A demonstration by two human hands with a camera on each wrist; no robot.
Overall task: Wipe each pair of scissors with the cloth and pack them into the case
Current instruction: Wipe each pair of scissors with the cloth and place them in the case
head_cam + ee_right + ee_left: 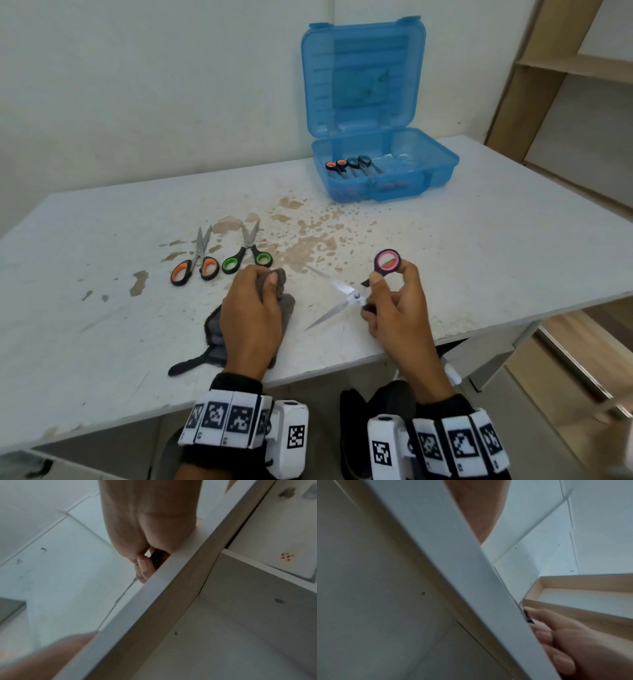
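Observation:
My right hand [388,286] holds the pink-handled scissors [349,294] above the table's front edge. Their blades are spread open and point left, and the pink ring [387,261] is pinched between finger and thumb. In the right wrist view my fingers [143,566] curl round a dark handle [157,558]. My left hand [267,286] grips the grey cloth [287,305], which rests on the table just left of the blades. Orange-handled scissors [196,265] and green-handled scissors [248,256] lie at the left. The open blue case [442,164] at the back holds two pairs [349,166].
The white table [479,240] has brown stains across its middle. The case lid [363,75] stands upright against the wall. Wooden shelving [548,68] is at the far right. Both wrist views mostly show the table's edge [453,574] from below.

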